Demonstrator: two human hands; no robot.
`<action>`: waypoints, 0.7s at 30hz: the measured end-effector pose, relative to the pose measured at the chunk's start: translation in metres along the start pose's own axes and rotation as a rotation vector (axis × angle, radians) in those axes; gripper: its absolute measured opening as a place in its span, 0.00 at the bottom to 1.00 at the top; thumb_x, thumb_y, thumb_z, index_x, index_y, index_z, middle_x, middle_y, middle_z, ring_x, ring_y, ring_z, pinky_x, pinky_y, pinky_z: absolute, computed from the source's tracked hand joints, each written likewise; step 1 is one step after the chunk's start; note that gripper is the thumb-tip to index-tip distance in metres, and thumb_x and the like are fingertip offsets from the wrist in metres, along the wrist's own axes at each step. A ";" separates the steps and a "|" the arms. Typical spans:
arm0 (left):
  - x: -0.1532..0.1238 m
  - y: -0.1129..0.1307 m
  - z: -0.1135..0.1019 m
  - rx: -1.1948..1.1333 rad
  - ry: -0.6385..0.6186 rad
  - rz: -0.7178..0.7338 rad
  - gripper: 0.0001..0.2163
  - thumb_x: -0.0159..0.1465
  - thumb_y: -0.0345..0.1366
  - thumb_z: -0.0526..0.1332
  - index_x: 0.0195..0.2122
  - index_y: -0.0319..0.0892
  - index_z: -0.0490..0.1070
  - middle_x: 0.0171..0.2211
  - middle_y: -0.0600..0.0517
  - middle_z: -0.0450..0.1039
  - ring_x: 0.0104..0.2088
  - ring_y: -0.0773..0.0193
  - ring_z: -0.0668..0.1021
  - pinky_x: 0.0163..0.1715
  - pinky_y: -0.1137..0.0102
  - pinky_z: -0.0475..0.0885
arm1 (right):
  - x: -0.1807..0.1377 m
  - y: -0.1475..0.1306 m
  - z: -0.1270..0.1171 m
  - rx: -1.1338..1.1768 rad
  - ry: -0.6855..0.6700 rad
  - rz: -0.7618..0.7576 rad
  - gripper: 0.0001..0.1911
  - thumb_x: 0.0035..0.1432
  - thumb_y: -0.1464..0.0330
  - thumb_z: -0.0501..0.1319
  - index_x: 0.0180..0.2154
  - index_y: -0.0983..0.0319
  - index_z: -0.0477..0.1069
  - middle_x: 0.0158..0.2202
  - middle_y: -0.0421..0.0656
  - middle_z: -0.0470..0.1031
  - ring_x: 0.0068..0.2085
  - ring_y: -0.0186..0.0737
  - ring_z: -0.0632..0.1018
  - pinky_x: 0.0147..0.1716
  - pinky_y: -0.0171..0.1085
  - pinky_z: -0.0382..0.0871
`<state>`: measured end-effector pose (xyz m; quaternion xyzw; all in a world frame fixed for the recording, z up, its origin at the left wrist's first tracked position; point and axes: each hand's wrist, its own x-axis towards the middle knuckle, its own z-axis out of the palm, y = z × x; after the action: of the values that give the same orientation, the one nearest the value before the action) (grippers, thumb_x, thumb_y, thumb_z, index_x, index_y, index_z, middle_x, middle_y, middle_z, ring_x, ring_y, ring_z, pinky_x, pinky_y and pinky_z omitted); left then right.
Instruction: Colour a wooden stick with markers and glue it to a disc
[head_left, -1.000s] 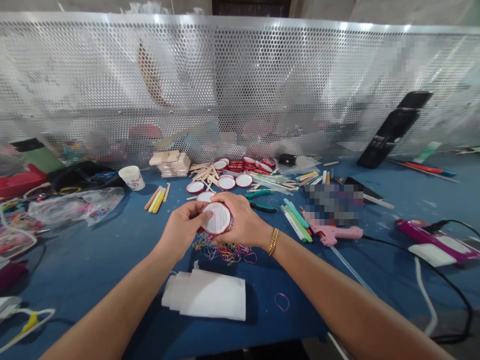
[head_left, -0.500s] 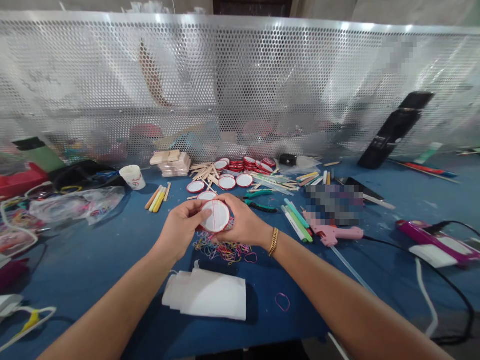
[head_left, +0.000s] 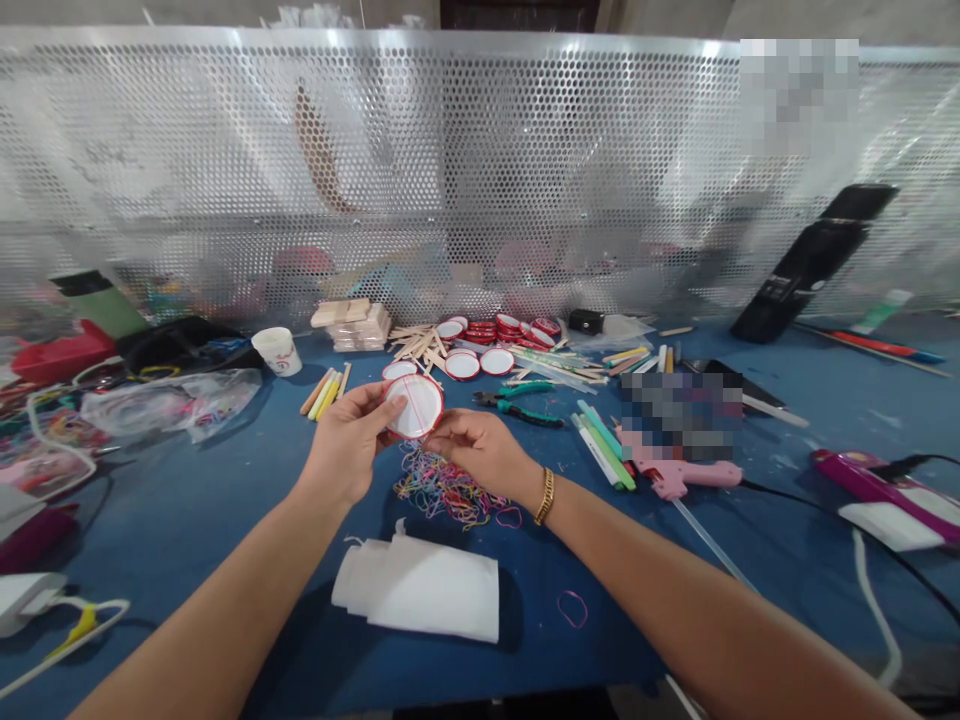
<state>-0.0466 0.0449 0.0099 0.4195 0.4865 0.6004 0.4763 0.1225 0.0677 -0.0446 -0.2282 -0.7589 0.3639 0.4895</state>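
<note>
A round metal lid with a red rim and white inside is tilted up above the table, thin red-pink bands stretched across its face. My left hand grips it from the left, thumb on the white face. At its lower right edge, my right hand has its fingers pinched together; what they pinch is too small to make out. Below both hands lies a tangled heap of coloured rubber bands. Closer to me is a folded white cloth, with a single pink rubber band to its right.
Behind the hands are more red-rimmed lids, wooden sticks and green-handled pliers. Markers and a pink glue gun with its cord lie right. A paper cup stands left. A perforated metal screen closes the back.
The right hand has slid from holding the lid's right side to a pinch at its lower edge. The lid has moved slightly left and up, and a second band line shows on it.
</note>
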 end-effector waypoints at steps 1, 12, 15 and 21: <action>0.000 0.000 0.000 -0.003 0.007 0.001 0.20 0.43 0.41 0.76 0.37 0.40 0.78 0.32 0.51 0.78 0.28 0.68 0.75 0.26 0.74 0.69 | 0.000 0.000 0.000 0.008 0.006 -0.006 0.04 0.59 0.68 0.65 0.32 0.61 0.77 0.34 0.41 0.79 0.35 0.34 0.78 0.39 0.36 0.72; -0.005 0.000 0.006 -0.003 0.018 0.016 0.20 0.42 0.40 0.77 0.35 0.39 0.78 0.29 0.52 0.78 0.27 0.68 0.75 0.24 0.74 0.69 | -0.001 -0.001 0.001 0.002 0.024 0.011 0.02 0.55 0.67 0.69 0.32 0.59 0.79 0.36 0.41 0.81 0.38 0.36 0.80 0.43 0.39 0.74; -0.007 -0.002 0.007 -0.006 0.002 0.012 0.19 0.43 0.39 0.76 0.36 0.39 0.78 0.30 0.52 0.79 0.27 0.68 0.75 0.25 0.74 0.70 | -0.001 0.000 0.002 0.007 0.005 0.023 0.04 0.54 0.65 0.69 0.32 0.59 0.79 0.38 0.41 0.81 0.40 0.37 0.80 0.46 0.41 0.74; -0.011 -0.005 0.009 0.044 -0.118 -0.027 0.18 0.46 0.38 0.75 0.38 0.40 0.79 0.33 0.51 0.79 0.29 0.67 0.76 0.27 0.73 0.71 | 0.000 -0.002 0.000 -0.058 0.090 0.073 0.32 0.41 0.60 0.75 0.49 0.60 0.72 0.46 0.46 0.78 0.44 0.44 0.79 0.47 0.46 0.74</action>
<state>-0.0347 0.0365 0.0059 0.4580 0.4761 0.5573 0.5030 0.1224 0.0662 -0.0434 -0.2861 -0.7376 0.3487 0.5026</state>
